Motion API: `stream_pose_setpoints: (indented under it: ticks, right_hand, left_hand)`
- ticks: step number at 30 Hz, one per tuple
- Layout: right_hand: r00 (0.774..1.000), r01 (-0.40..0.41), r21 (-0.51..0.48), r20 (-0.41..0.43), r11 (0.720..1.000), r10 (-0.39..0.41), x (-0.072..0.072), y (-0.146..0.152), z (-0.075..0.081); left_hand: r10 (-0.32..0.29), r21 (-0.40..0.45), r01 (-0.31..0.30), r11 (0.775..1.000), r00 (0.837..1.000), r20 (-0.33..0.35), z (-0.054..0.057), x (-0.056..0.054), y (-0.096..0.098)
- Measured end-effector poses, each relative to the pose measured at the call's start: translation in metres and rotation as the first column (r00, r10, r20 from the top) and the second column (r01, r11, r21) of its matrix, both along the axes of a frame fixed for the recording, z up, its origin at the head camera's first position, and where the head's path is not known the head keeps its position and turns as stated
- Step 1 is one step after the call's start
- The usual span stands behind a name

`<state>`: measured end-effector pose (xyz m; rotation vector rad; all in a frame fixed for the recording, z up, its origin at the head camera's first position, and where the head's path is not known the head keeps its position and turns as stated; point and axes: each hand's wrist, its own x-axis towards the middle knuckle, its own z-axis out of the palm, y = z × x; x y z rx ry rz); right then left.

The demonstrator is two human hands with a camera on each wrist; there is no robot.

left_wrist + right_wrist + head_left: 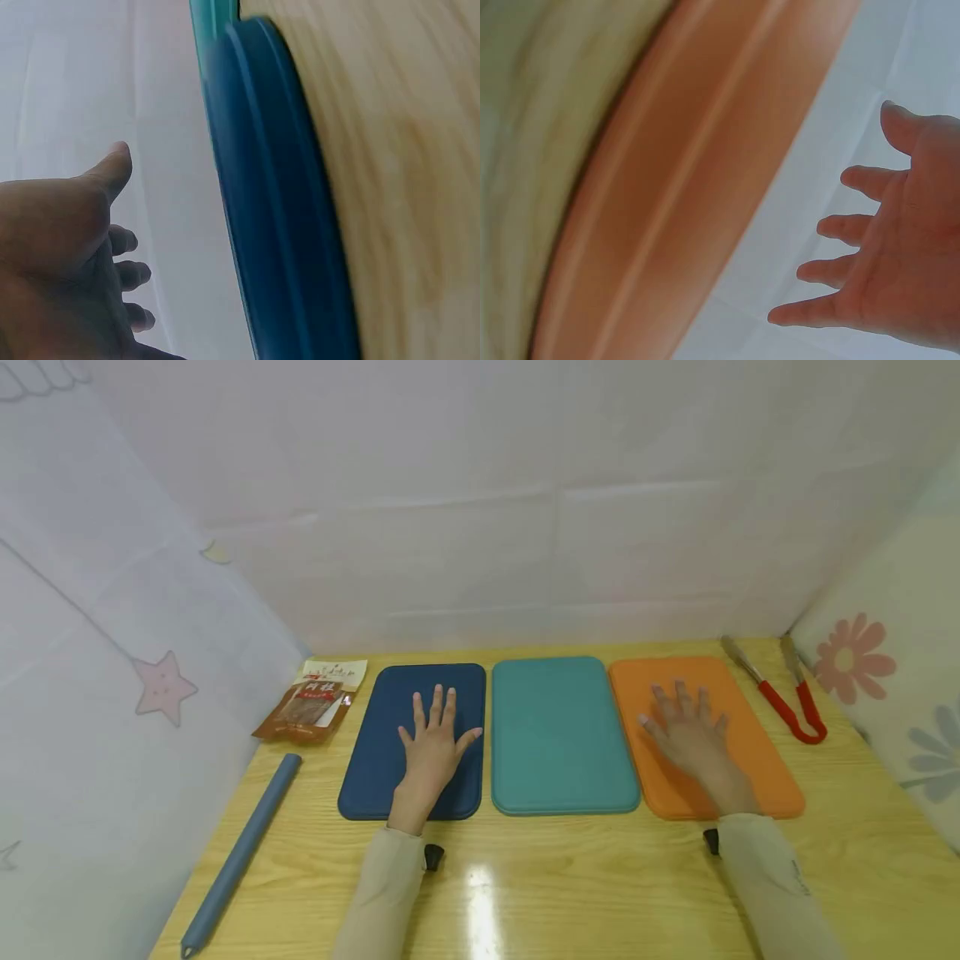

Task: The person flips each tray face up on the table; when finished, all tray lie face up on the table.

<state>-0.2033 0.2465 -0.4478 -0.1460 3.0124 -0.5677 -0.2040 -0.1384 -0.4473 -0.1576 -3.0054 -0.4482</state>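
My left hand (pixel 432 752) is over a dark blue rectangular mat (pixel 375 785), palm down with fingers spread. The left wrist view shows that hand (pixel 60 240) raised above the blue mat's edge (pixel 277 210), holding nothing. Over an orange mat (pixel 765 789) is my right hand (pixel 693 739), its fingers straight and fanned apart. In the right wrist view, a gap separates the right hand (pixel 907 232) from the orange mat's rim (pixel 675 180). Between the two lies a teal mat (pixel 562 735) of similar shape.
At the left lie a brown snack packet (pixel 307 710) and a long blue-grey stick (pixel 240 856) with a hole at its near end. Tongs with red handles (pixel 806 706) rest at the back right. White cloth walls (pixel 487 527) bound the wooden table (pixel 570 877).
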Motion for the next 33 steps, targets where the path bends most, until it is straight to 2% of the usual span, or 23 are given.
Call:
stream_pose_setpoints:
  ticks: [6,12,17,22,28,33]
  right_hand:
    - [1.0,0.012,0.01,-0.017,1.0,-0.012,0.0,0.018,0.004]
    - [1.0,0.016,0.002,-0.018,1.0,-0.016,0.001,0.029,0.002]
    - [1.0,0.022,-0.001,0.009,1.0,-0.022,0.004,0.04,0.0]
    - [0.998,0.032,0.014,0.051,0.999,-0.033,0.007,0.054,-0.004]
    - [0.996,0.031,-0.026,0.08,0.999,-0.029,0.017,0.069,-0.008]
    - [0.995,0.024,-0.04,0.097,0.999,-0.02,0.015,0.081,-0.014]
  left_hand:
    - [-0.055,-0.006,0.055,0.998,0.997,-0.049,0.008,-0.005,0.025]
    - [-0.1,0.019,0.1,0.995,0.995,-0.026,0.011,-0.001,0.05]
    - [-0.156,0.042,0.157,0.987,0.988,-0.018,0.009,0.001,0.08]
    - [-0.219,-0.023,0.218,0.976,0.975,-0.033,0.01,0.004,0.113]
    - [-0.302,-0.085,0.3,0.95,0.953,-0.003,0.01,0.011,0.151]
    - [-0.321,-0.151,0.314,0.937,0.947,-0.023,0.005,0.013,0.185]
